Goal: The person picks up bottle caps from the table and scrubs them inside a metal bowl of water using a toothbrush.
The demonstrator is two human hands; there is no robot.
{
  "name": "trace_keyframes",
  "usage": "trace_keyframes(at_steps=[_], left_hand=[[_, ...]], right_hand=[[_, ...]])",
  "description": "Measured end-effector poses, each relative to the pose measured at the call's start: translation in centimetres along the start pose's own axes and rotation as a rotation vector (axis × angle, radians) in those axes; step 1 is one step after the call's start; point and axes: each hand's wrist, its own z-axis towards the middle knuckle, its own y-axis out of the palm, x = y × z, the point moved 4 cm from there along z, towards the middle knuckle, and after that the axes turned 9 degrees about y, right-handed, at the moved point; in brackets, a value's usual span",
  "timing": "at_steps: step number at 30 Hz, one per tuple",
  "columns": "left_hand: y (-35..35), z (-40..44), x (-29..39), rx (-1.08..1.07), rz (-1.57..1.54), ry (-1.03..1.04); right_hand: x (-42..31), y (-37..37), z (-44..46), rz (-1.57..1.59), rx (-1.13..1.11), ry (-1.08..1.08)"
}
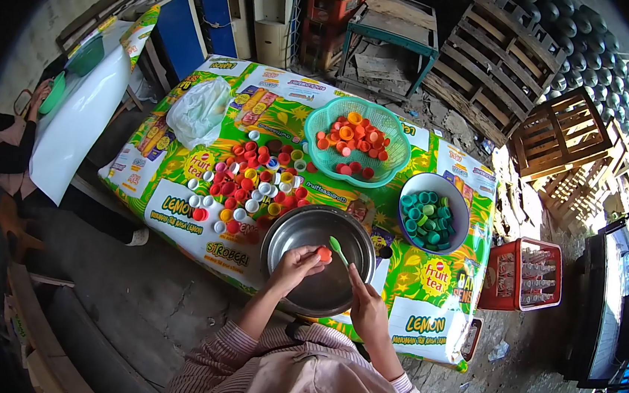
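My left hand (298,268) pinches an orange-red bottle cap (324,253) between thumb and fingers, above a wide steel bowl (281,231). In my right hand (368,313) is a slim light-green tool (335,246) with a rounded end; its exact kind is unclear. That end points up and left, just right of the cap. Loose bottle caps (246,184) in red, white, yellow and maroon lie left of the bowl. A mint-green basket (316,163) behind it holds orange and red caps. To the right, a white bowl (411,181) contains green and teal caps.
A bright printed sheet (205,161) covers the table. At its back left lies a white plastic bag (199,111). Another person's hand (39,97) is at a white table far left. A red crate (500,276) stands right; wooden pallets (491,62) lean behind.
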Motion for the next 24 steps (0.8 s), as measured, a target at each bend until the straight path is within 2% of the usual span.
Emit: trace_keyframes(at_steps=[2, 4, 6, 9, 12, 15, 18, 20, 21, 24], left_hand=[[-0.2, 0.1, 0.3, 0.018, 0.014, 0.002], [-0.2, 0.1, 0.5, 0.026, -0.172, -0.004], [-0.5, 0.2, 0.2, 0.084, -0.291, -0.015], [-0.6, 0.3, 0.5, 0.055, -0.452, -0.063], [0.1, 0.2, 1.1, 0.019, -0.448, -0.1], [-0.1, 0.0, 0.4, 0.074, -0.42, -0.11], [0.2, -0.2, 0.6, 0.053, -0.391, -0.083], [-0.2, -0.1, 0.3, 0.048, -0.337, -0.074], [-0.2, -0.2, 0.2, 0.047, -0.287, -0.066], [-0.3, -0.2, 0.3, 0.108, -0.219, -0.037]], right_hand=[[-0.8, -0.2, -0.2, -0.009, -0.031, -0.044], [-0.5, 0.6, -0.6, -0.066, -0.062, -0.084], [-0.2, 0.4, -0.8, -0.016, 0.01, -0.058], [-0.5, 0.5, -1.3, -0.009, 0.006, -0.058], [-0.9, 1.0, -1.1, -0.028, -0.039, -0.041], [-0.7, 0.8, -0.6, 0.084, 0.025, -0.009], [-1.2, 0.8, -0.7, 0.019, 0.057, -0.102], [-0.8, 0.8, -0.5, 0.008, -0.029, 0.007], [-0.6, 0.6, -0.1, 0.078, 0.019, 0.005], [-1.0, 0.1, 0.0, 0.025, -0.035, -0.005]])
